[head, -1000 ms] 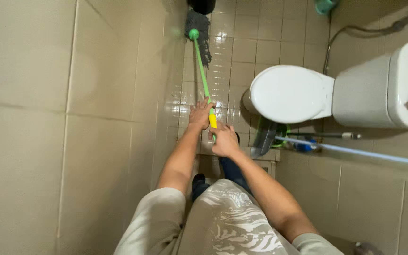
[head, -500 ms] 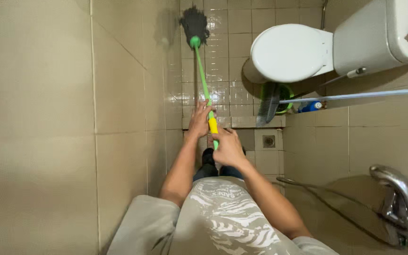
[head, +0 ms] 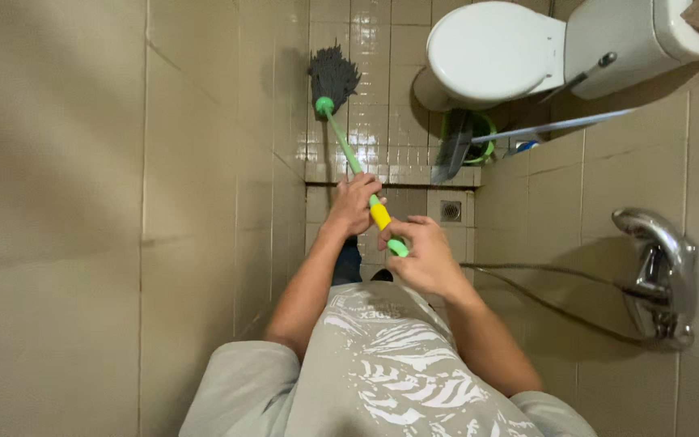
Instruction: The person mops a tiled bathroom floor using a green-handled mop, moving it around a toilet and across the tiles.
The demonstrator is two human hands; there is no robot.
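Two hands, left [head: 355,204] and right [head: 422,255], closed around green-and-yellow plastic mop pole [head: 349,154]; stringy grey mop head [head: 332,74] hugs glossy tiled wall [head: 204,146]; smooth white toilet [head: 491,48] near.

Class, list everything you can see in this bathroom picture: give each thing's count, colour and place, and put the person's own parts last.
Mop: one, green handle with a yellow grip section, dark grey head on the wet floor tiles near the left wall.
Toilet: one, white, lid shut, top right.
Cistern: one, white, behind the toilet, a cloth on top.
Dustpan: one, grey, leaning under the toilet beside a green tub.
Floor drain: one, metal, on the lower floor step.
Tap: one, chrome, on the right wall, hose running from it.
Wall tiles: many, beige, both sides.
Shirt: one, grey, patterned, bottom centre.
Left hand: one, closed round the mop handle.
Right hand: one, closed round the handle's end.
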